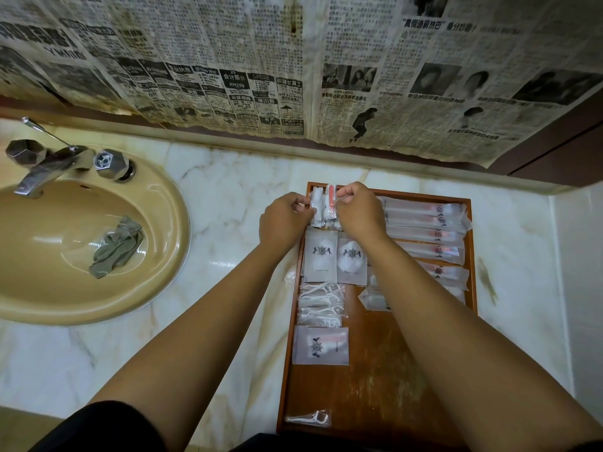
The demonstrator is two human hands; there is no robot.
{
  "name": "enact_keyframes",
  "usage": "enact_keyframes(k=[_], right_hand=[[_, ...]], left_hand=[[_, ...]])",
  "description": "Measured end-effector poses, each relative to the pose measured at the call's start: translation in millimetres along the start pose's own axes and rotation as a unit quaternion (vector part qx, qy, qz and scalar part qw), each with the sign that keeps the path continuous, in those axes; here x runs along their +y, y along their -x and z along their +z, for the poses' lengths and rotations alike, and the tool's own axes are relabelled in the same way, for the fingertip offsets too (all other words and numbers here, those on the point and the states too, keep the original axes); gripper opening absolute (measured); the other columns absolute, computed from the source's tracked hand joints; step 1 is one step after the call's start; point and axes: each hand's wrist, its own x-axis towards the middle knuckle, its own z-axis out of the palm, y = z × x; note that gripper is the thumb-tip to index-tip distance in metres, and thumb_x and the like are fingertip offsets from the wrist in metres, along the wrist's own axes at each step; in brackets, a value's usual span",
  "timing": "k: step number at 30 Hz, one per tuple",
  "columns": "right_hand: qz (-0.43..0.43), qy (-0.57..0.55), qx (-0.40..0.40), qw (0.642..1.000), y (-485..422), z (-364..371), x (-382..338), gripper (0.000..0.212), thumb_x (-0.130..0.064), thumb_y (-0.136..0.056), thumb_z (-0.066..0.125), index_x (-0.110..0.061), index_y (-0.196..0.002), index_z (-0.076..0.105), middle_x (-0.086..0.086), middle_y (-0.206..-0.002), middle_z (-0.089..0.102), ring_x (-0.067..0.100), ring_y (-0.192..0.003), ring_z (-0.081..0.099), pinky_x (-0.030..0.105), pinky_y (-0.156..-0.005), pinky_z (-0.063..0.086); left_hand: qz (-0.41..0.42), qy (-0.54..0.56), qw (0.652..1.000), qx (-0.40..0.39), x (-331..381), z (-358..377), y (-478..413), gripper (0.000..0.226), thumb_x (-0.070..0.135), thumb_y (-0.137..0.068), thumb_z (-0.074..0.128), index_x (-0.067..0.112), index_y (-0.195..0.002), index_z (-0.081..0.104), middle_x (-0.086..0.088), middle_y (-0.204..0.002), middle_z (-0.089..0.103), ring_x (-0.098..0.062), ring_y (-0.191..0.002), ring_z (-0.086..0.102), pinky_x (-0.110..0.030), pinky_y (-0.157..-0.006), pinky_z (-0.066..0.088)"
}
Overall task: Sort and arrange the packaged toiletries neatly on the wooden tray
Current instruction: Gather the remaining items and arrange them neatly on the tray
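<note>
Both hands, left [284, 220] and right [359, 208], pinch small packets [323, 207] at the tray's [375, 386] far-left corner, squaring them; the stray floss pick [308, 418] probably comes next.

left hand [284, 220], right hand [359, 210] pinch small packets [321, 207] | wooden tray [375, 386] far corner

Pkt [370, 298] under R forearm [424, 305], sink [98, 316] cropped

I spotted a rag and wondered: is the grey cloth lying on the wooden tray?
No, the grey cloth lies in the beige sink, off to the left of the wooden tray.
</note>
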Motion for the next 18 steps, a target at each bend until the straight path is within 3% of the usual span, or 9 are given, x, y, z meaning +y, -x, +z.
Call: enact_keyframes(k=[4, 7, 12, 15, 18], right_hand=[[0.016, 0.022, 0.003, 1.000, -1.6, 1.0, 0.3, 0.016, -0.016, -0.097, 0.059, -0.029, -0.103, 0.064, -0.004, -0.103, 0.070, 0.020, -0.088, 0.066, 0.036, -0.078, 0.059], [0.019, 0.028, 0.002, 0.999, -1.1, 3.3, 0.1, 0.015, -0.016, -0.097, 0.059, -0.031, -0.099, 0.061, -0.005, -0.104, 0.070, 0.021, -0.087, 0.067, 0.037, -0.077, 0.059], [0.014, 0.010, -0.010, 1.000, -1.6, 5.8, -2.7, 0.014, -0.020, -0.094, 0.062, -0.033, -0.095, 0.066, -0.004, -0.101, 0.074, 0.021, -0.088, 0.069, 0.034, -0.079, 0.058], [0.015, 0.016, -0.009, 1.000, -3.1, 5.9, -2.6, 0.014, -0.020, -0.095, 0.062, -0.030, -0.097, 0.070, -0.003, -0.100, 0.074, 0.020, -0.086, 0.068, 0.029, -0.074, 0.054], [0.012, 0.033, -0.013, 0.999, -3.0, 8.4, -3.1, 0.010, -0.024, -0.093, 0.067, -0.033, -0.088, 0.067, -0.006, -0.098, 0.074, 0.020, -0.085, 0.069, 0.032, -0.078, 0.057]], left_hand=[[0.085, -0.069, 0.994, 0.003, -1.3, 0.0, -0.2, 0.038, 0.029, -0.089, 0.072, 0.036, -0.126, 0.065, 0.007, -0.100, 0.064, -0.013, -0.087, 0.062, -0.032, -0.077, 0.051], [0.148, -0.149, 0.978, -0.010, -4.5, 1.7, -1.7, 0.032, 0.024, -0.095, 0.064, 0.033, -0.125, 0.071, -0.002, -0.109, 0.061, -0.022, -0.088, 0.063, -0.037, -0.077, 0.052], [0.146, -0.131, 0.980, -0.007, -7.9, 1.4, -2.8, 0.025, 0.032, -0.095, 0.065, 0.030, -0.118, 0.075, 0.000, -0.107, 0.061, -0.019, -0.087, 0.062, -0.038, -0.078, 0.054], [0.150, -0.135, 0.979, -0.007, -9.0, 2.2, -3.6, 0.031, 0.033, -0.093, 0.070, 0.029, -0.124, 0.072, -0.001, -0.112, 0.062, -0.020, -0.092, 0.063, -0.040, -0.083, 0.054], [0.138, -0.125, 0.983, -0.002, -8.5, 3.3, -5.0, 0.041, 0.032, -0.091, 0.073, 0.027, -0.131, 0.066, -0.004, -0.116, 0.064, -0.022, -0.095, 0.066, -0.039, -0.085, 0.054]])
